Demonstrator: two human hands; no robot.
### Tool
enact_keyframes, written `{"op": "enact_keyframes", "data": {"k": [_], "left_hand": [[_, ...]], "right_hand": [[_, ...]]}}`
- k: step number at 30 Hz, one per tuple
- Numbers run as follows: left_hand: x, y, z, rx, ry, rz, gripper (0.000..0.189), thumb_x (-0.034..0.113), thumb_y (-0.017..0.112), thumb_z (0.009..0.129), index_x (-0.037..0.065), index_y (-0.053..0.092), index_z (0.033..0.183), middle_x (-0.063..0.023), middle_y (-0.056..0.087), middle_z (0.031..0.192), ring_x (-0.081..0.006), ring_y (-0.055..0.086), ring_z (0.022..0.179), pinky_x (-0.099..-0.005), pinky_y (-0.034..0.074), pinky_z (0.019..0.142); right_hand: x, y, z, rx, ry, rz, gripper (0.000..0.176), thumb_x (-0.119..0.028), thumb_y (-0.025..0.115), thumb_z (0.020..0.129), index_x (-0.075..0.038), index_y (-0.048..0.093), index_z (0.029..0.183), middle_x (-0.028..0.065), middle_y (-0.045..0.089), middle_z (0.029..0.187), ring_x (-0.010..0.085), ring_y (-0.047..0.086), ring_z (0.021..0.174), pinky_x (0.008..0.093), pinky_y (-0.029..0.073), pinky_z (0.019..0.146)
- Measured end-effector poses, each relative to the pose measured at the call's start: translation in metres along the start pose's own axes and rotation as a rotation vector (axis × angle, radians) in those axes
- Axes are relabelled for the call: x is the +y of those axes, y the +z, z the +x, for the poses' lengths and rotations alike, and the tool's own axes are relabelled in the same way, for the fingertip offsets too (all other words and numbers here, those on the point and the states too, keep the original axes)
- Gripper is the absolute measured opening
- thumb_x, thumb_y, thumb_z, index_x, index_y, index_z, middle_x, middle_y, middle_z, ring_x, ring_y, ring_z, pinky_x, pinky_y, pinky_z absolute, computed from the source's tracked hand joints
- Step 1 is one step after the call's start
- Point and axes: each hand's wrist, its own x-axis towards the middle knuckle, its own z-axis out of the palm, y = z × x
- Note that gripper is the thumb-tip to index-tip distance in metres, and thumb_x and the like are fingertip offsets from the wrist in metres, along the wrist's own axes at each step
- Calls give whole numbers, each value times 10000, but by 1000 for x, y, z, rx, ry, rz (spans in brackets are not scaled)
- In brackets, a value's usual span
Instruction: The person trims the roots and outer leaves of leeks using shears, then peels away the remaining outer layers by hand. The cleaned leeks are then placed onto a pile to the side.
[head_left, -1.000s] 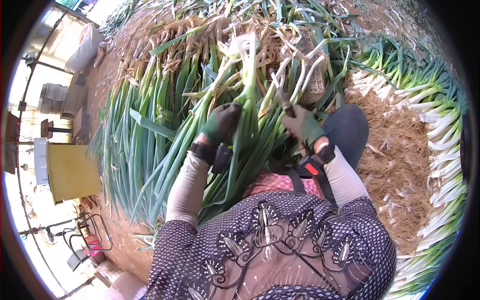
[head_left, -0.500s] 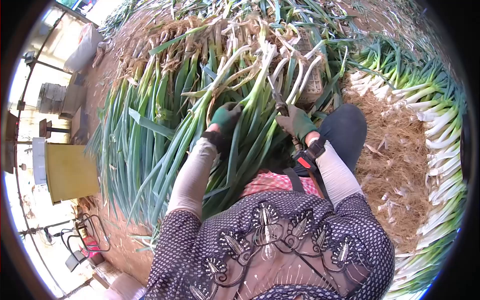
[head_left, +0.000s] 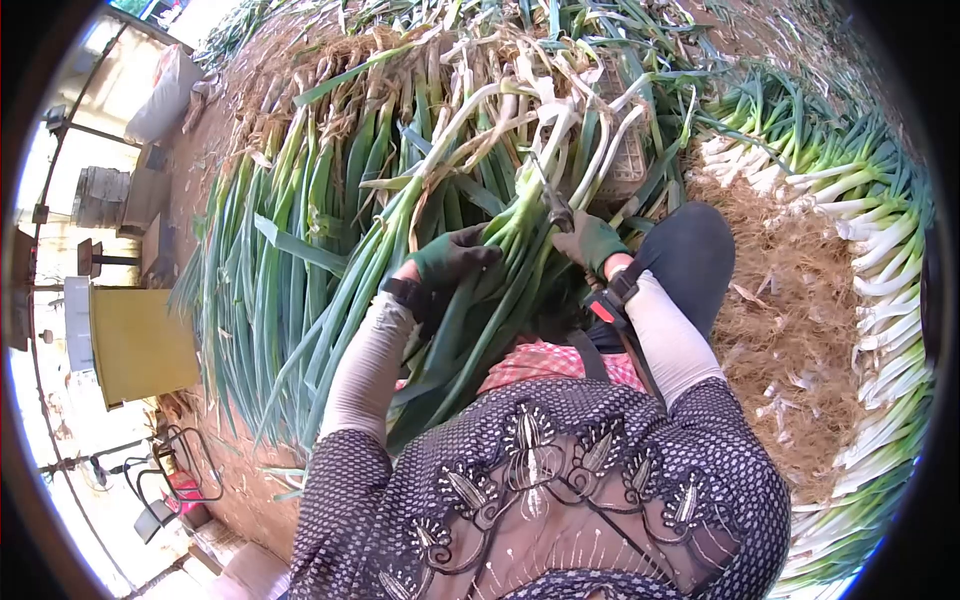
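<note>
My left hand (head_left: 455, 256), in a dark green glove, is closed around the green leaves of a leek (head_left: 520, 215) in front of my chest. The leek's pale end points away from me. Just to the right, my right hand (head_left: 590, 243), gloved too, is wrapped round the handle of a dark metal tool (head_left: 552, 200). The tool's narrow tip lies against the leek's stalk. Other leeks with long green leaves (head_left: 300, 290) lie in a thick pile to the left, roots at the far end.
Cleaned white-stemmed leeks (head_left: 880, 280) form a curved row on the right, around a heap of brown roots (head_left: 790, 330). A plastic crate (head_left: 625, 160) stands beyond my right hand. On the left are a yellow container (head_left: 145, 345) and a white sack (head_left: 165, 95).
My left hand has moved slightly toward me and turned, its fingers now reaching right across the leaves. The leek has shifted with it; my right hand and the tool have moved only a little.
</note>
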Motion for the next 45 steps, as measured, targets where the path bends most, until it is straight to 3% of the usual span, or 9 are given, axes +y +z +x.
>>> {"op": "enact_keyframes", "data": {"k": [6, 8, 14, 18, 23, 28, 31, 40, 45], "left_hand": [[67, -65, -40, 862, 26, 1105, 572, 356, 773, 800, 45, 611, 1252, -162, 679, 1126, -251, 655, 1015, -350, 504, 884], [66, -88, -46, 668, -372, 1200, 668, 480, 790, 708, 68, 625, 1207, -209, 657, 1155, -325, 636, 1094, -397, 492, 921], [63, -50, -34, 705, -316, 1481, 643, 446, 755, 720, 123, 592, 1252, -234, 591, 1250, -380, 600, 1123, -459, 484, 949], [43, -48, -14, 701, -218, 1502, 710, 390, 740, 728, 142, 493, 1346, -275, 469, 1386, -443, 587, 1109, -480, 490, 944], [67, -44, -7, 416, -264, 865, 491, 439, 789, 722, 38, 720, 996, -101, 704, 861, -191, 657, 827, -328, 507, 773], [38, -50, 24, 476, 38, 348, 377, 308, 752, 807, 8, 702, 1031, -40, 689, 901, -135, 613, 778, -293, 493, 703], [59, -29, 17, 640, 2, 508, 369, 274, 748, 813, -2, 680, 1048, -42, 674, 858, -126, 597, 714, -290, 480, 632], [51, -8, 18, 704, 12, 540, 367, 334, 691, 874, 5, 703, 1035, -27, 675, 832, -101, 574, 692, -271, 461, 626], [30, -15, 29, 689, 63, 561, 355, 315, 696, 866, -7, 702, 1016, -43, 682, 828, -115, 594, 711, -284, 480, 655]], "right_hand": [[-12, -8, -15, 32, -3, -27, 572, -437, 633, 786, 31, 609, 1116, 289, 655, 1068, 414, 625, 1050, 433, 479, 912], [-5, 2, -10, 57, 48, -101, 589, -444, 636, 787, 26, 597, 1140, 292, 650, 1080, 417, 619, 1062, 431, 476, 921], [-4, 2, -10, 33, 77, -81, 579, -396, 645, 770, 3, 616, 1189, 272, 657, 1104, 401, 625, 1072, 416, 479, 946], [0, 2, -12, 34, 49, -45, 586, -397, 645, 767, 1, 612, 1197, 270, 658, 1106, 400, 628, 1066, 416, 480, 945], [1, 5, -11, 51, 20, -61, 584, -435, 640, 791, 23, 590, 1150, 261, 666, 1048, 389, 647, 993, 413, 493, 876], [0, 6, -19, -137, 38, 357, 495, -367, 672, 792, -1, 616, 1121, 150, 690, 933, 245, 681, 764, 347, 532, 730], [-14, 11, -61, -263, -65, 561, 374, -307, 680, 829, -28, 624, 1071, 57, 657, 837, 117, 632, 689, 309, 512, 653], [-17, 17, -55, -248, -55, 445, 445, -346, 677, 812, 25, 611, 1048, 99, 677, 779, 173, 657, 647, 331, 520, 633], [-16, 10, -4, -228, -54, 409, 353, -332, 658, 803, 18, 642, 841, 104, 655, 669, 187, 651, 583, 334, 520, 594]]}}
